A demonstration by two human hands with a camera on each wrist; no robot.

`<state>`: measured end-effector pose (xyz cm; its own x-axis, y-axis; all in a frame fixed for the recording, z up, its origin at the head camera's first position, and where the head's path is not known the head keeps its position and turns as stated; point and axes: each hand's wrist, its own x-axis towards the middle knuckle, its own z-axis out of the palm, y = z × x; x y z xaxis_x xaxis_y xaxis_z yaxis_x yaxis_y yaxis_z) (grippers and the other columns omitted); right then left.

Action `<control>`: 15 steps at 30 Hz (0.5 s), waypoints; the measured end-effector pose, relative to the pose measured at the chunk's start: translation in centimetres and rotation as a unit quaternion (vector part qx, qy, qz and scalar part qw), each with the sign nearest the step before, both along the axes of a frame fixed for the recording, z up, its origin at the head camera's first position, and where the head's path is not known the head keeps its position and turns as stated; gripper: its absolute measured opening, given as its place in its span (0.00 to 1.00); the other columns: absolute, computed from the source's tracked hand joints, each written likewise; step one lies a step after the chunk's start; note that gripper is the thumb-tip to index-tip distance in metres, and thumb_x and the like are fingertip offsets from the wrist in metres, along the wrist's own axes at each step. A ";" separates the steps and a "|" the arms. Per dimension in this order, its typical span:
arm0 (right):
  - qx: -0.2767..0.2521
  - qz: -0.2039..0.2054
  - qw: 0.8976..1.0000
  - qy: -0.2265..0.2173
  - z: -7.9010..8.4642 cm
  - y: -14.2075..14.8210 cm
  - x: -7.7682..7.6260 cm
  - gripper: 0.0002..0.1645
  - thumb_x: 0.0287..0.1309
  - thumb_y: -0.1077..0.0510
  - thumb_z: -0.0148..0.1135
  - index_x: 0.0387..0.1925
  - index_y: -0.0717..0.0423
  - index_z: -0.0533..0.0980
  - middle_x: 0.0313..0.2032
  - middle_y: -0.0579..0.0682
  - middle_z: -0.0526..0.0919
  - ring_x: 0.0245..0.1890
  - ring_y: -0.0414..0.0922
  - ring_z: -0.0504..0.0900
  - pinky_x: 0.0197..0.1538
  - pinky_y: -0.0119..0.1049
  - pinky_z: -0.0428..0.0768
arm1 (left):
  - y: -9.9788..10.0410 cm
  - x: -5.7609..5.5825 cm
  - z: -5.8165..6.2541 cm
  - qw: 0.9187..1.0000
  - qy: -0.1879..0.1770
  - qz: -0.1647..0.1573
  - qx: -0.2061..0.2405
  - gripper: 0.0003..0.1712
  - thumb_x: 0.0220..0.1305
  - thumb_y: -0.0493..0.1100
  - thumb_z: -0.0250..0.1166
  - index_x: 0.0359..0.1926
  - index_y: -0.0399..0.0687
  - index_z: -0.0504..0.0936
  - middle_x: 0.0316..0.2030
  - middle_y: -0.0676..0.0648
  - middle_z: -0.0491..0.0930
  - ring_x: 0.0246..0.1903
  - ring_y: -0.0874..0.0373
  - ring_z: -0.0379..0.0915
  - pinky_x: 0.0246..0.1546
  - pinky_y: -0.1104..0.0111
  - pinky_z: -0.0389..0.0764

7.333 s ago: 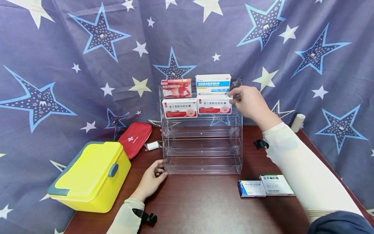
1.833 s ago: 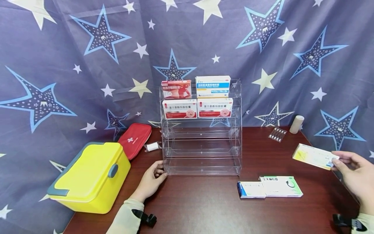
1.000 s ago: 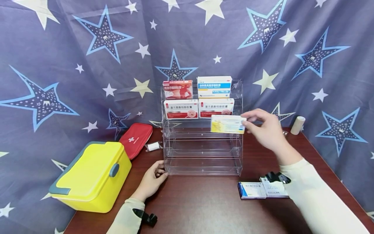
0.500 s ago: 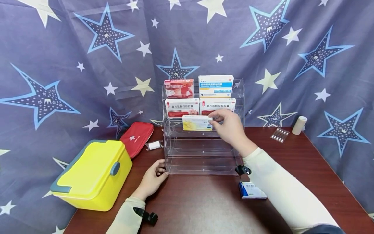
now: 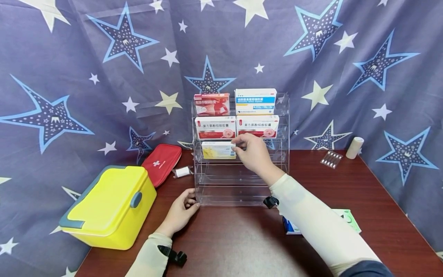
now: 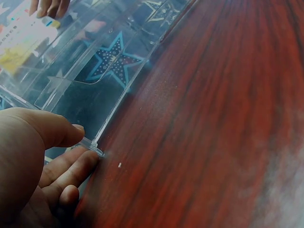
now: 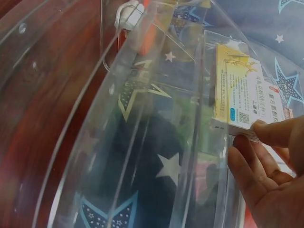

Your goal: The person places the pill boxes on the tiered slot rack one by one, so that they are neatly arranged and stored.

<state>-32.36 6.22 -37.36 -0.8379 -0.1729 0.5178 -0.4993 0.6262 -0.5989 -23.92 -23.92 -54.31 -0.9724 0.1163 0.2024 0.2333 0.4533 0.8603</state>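
Observation:
With thumb and fingers my right hand (image 5: pixel 254 154) pinches the right end of a yellow-and-white medicine box (image 5: pixel 218 150). The box stands at the left of the third tier of a clear acrylic display rack (image 5: pixel 238 201). In the right wrist view the box (image 7: pixel 236 90) sits upright behind the tier's lip, thumb on its edge. My left hand (image 5: pixel 180 211) grips the rack's lower left front corner, thumb above and fingers below in the left wrist view. Above are a red box (image 5: pixel 212 105), a blue-and-white box (image 5: pixel 255 102) and two white-and-red boxes (image 5: pixel 215 128).
A yellow bin (image 5: pixel 107 207) and a red first-aid pouch (image 5: pixel 161 165) stand left, beside a small white wrapped packet (image 5: pixel 182 172). On the right lie a blister pack (image 5: pixel 331 159), a bandage roll (image 5: pixel 354 148), and a green-white box (image 5: pixel 349 219) and blue box (image 5: pixel 290 226), partly behind my right sleeve.
My right hand took the yellow-and-white box from the right side of the table and carried it left to the rack's third tier. The left hand stays at the rack's corner.

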 end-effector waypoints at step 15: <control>0.009 0.026 1.000 -0.015 -0.5 -1.7 -0.2 0.08 0.62 0.60 0.76 0.42 0.48 0.87 0.41 0.43 0.84 0.37 0.39 0.85 0.44 0.41 0.82 | -0.1 0.1 0.2 1.000 -0.001 -0.001 -0.006 0.27 0.65 0.33 0.73 0.64 0.45 0.78 0.46 0.47 0.83 0.45 0.55 0.81 0.49 0.62 0.77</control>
<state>-32.55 4.53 -37.90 -0.8423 -0.2259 0.4894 -0.5137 0.6113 -0.6020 -23.82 -23.98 -54.14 -0.9724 0.1200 0.2000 0.2330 0.4627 0.8553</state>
